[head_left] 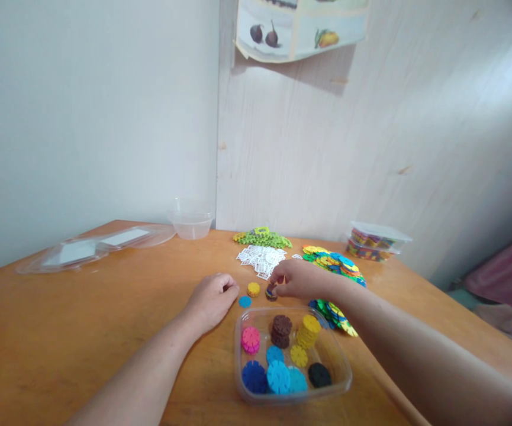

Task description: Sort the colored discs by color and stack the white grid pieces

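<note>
A: While the right hand (298, 279) rests on the bench (82, 319), what do its fingers hold?

B: They pinch a small brown disc stack (271, 291), which stands on the bench just beyond the clear tray (347, 373).

A: Left hand (211, 299)?

B: Loosely curled, knuckles up, resting on the bench. It grips nothing visible. One blue disc (245, 302) lies just beside it, and one yellow disc stack (253, 289) sits between the two hands.

A: Tray contents, counted?

B: One pink stack (250, 339), one brown stack (281, 330), one tall yellow stack (308, 330), one flat yellow disc (299, 355), one black stack (319, 375), one dark blue stack (254, 377). Light blue discs (279, 376): three groups, exact count unclear.

A: Further back?

B: One white pile (261, 259), one green pile (264, 239), two mixed-colour heaps (333, 260), exact piece counts not readable. One lidded box (377, 239) of coloured pieces, one empty clear tub (191, 218), and one flat clear lid (91, 247).
</note>
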Available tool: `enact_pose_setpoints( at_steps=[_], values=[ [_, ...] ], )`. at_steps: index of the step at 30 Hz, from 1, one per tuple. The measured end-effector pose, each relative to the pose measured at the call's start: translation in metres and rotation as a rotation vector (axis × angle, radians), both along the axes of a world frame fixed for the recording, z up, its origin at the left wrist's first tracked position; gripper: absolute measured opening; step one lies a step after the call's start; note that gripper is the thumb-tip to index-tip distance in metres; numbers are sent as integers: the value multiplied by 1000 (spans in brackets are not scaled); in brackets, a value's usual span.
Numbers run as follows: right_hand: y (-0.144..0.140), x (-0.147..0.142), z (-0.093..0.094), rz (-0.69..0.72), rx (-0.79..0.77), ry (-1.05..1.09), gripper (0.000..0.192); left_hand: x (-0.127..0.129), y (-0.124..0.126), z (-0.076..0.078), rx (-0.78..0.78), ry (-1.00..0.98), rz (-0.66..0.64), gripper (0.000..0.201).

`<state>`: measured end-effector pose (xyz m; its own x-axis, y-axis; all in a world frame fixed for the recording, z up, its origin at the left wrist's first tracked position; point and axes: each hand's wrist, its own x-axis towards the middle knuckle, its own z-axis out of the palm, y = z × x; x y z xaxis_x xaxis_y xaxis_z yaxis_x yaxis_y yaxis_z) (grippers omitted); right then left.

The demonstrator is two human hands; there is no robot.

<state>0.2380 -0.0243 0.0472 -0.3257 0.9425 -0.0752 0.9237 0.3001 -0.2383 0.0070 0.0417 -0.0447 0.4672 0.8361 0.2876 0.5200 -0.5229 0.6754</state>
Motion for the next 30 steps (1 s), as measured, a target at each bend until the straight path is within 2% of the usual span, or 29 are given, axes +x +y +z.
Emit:
enact_pose_setpoints(
  at_steps=[4,9,13,21,27,30],
  values=[
    [-21,0,11,-9,140,81,23,0,1,-2,0,4,8,24],
    [-61,-5,24,64,200,153,21,-1,1,-2,-2,-17,-12,23],
    [-81,-10,26,102,214,147,21,-2,1,-1,0,-31,-12,21],
    [-87,-7,19,66,227,106,26,-1,0,3,-18,-13,-4,22],
    [-92,-13,18,118,170,113,13,-2,-1,4,-19,-4,0,23],
    [-92,-18,14,123,189,110,10,-1,-1,3,-18,-16,-5,23]
  ],
)
